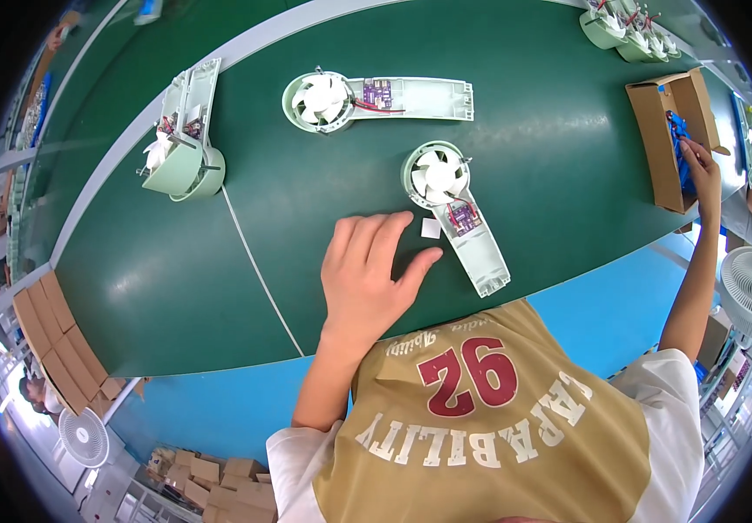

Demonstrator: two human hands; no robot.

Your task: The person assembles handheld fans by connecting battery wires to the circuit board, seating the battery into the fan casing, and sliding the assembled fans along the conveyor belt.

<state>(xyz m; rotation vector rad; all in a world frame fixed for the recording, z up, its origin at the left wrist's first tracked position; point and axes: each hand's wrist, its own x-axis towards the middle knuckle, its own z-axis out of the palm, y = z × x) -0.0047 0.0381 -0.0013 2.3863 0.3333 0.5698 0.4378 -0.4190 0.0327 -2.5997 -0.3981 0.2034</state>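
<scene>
My left hand (365,275) rests on the green table with its fingers spread and nothing in them. Between its fingertips and a pale green fan housing lies a small white square piece (431,228). That fan housing (486,259) has a round end with a white fan (439,177) and a long open handle with a purple circuit board (465,220) and red wires. At the right, my right hand (701,172) reaches into a cardboard box (655,144), fingers closed on one of several blue parts (680,139); their exact kind is unclear.
A second fan housing (437,98) lies farther back. At the left, stacked fan housings (188,166) stand on the green table (306,183), and more fan housings (629,35) sit at the far right corner. A white cord (258,263) crosses the table. Cardboard (60,340) stands beyond the left edge.
</scene>
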